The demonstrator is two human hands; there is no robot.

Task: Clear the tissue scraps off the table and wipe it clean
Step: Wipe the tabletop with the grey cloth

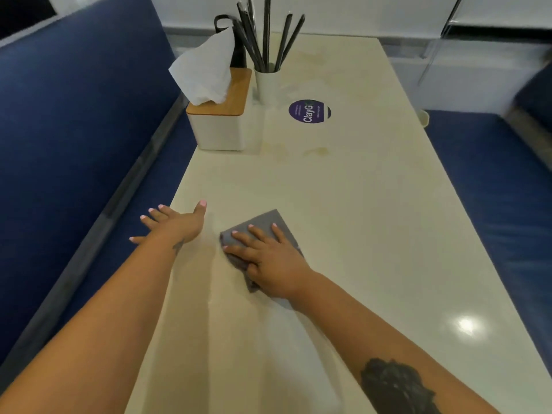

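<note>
A folded grey cloth (263, 224) lies on the cream table (358, 219) near its left side. My right hand (268, 255) presses flat on the cloth with fingers spread and straight. My left hand (176, 224) is open at the table's left edge, fingers spread out past the edge over the bench, thumb on the tabletop. No loose tissue scraps show on the table.
A white tissue box with a wooden lid (222, 121) and a tissue sticking up stands at the back left. Beside it is a white cup of black straws (267, 82) and a round purple sticker (309, 111). Blue benches (74, 130) flank both sides.
</note>
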